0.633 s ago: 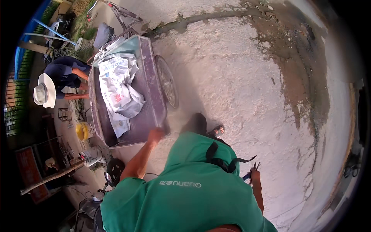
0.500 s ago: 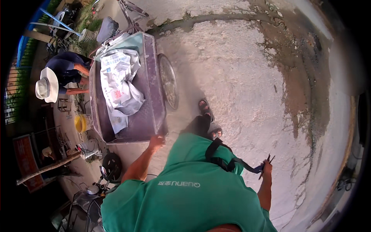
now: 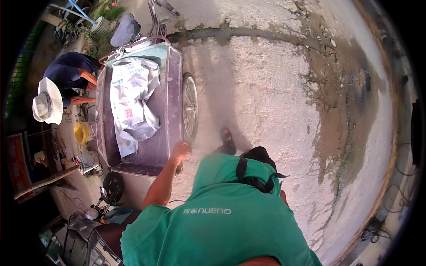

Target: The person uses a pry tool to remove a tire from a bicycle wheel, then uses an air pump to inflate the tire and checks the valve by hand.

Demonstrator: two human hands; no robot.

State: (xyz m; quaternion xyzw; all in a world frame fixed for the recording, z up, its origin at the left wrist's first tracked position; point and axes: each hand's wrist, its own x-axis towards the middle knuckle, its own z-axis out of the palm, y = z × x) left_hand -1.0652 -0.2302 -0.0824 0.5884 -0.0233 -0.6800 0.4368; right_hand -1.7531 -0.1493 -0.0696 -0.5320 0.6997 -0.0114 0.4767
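My left hand (image 3: pixel 181 150) hangs with its fingers curled in, beside the near right corner of a purple metal cart (image 3: pixel 175 102). Nothing shows in its fingers, and I cannot tell whether it touches the cart. Crumpled white woven sacks (image 3: pixel 133 99) with printing lie in the cart's bed. On the right side, my green shirt (image 3: pixel 239 213) hides my right hand; only a bit of that arm (image 3: pixel 283 197) shows. A dark pointed tip (image 3: pixel 282 176) sticks out beside the black strap (image 3: pixel 265 185) at my waist.
A spoked wheel (image 3: pixel 190 106) stands on the cart's right side. Across the cart, a person in a pale hat (image 3: pixel 48 101) bends toward it. A yellow bucket (image 3: pixel 81 132), a white bucket (image 3: pixel 90 161) and a parked two-wheeler (image 3: pixel 95 217) are at left. Cracked concrete (image 3: pixel 266 88) stretches ahead.
I have stepped along, and my feet have changed places. My right hand, which held a dark pointed tool, has gone behind my shirt. The left hand has moved slightly forward along the cart.
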